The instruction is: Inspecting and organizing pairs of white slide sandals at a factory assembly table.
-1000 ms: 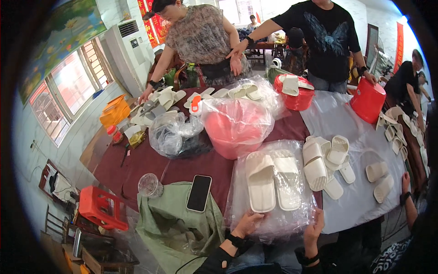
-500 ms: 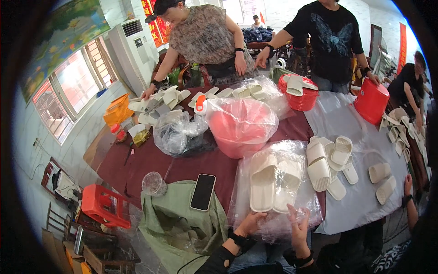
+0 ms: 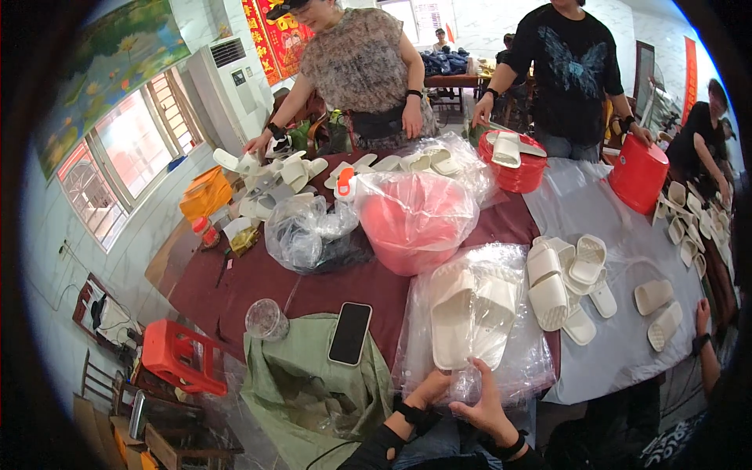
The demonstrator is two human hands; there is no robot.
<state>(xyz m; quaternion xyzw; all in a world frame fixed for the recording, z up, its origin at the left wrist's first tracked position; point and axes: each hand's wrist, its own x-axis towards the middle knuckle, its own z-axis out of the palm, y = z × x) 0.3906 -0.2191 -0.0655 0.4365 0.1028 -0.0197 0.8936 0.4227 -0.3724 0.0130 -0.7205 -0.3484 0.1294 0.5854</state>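
Both hands were closed on the near edge of a clear plastic bag (image 3: pixel 470 313) holding a pair of cream slippers (image 3: pixel 470 317): the left hand (image 3: pixel 427 389) was pinched on the film at the bag's lower edge, and the right hand (image 3: pixel 482 403) was clamped just beside it, thumb raised against the film. The bag was laid flat on the maroon table (image 3: pixel 243 274), directly in front of the person. The film was judged thin, slippery and easily torn; the slippers were judged light and springy, likely foam. Hold was best taken at the bag's open edge, with the film gathered rather than stretched.

Left of the bag, a black phone (image 3: pixel 350 333) was rested on a green cloth sack (image 3: pixel 313 392). To the right, loose cream slippers (image 3: pixel 560 282) were heaped on a pale sheet. Further off, a bagged pink basin (image 3: pixel 415 223) was stood at mid-table. Beyond it, two people were stood at the far edge beside a red bucket (image 3: pixel 638 172).
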